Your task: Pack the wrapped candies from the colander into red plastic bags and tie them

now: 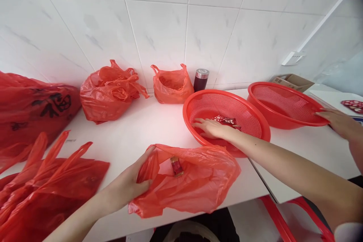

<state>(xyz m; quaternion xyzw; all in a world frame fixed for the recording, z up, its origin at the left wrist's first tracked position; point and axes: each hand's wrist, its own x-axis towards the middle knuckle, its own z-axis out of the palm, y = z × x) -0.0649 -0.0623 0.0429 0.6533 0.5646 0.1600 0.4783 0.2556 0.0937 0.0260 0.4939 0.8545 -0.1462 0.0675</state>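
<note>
My left hand (132, 179) grips the left edge of an open red plastic bag (195, 193) at the table's front edge. Inside that bag lies one small red and gold packet (176, 166). My right hand (209, 127) reaches into a red perforated basket (227, 100), its fingers spread and low on the basket floor. Just beside those fingers are several small dark red packets (227, 121), some with white dots. Nothing shows held in my right hand.
Red bags (107, 94) stand along the wall and at the left, one small open bag (172, 87) beside a dark thermos (201, 79). Another person's hand (337, 121) touches a second red basket (283, 102). A cardboard box (295, 82) sits behind it.
</note>
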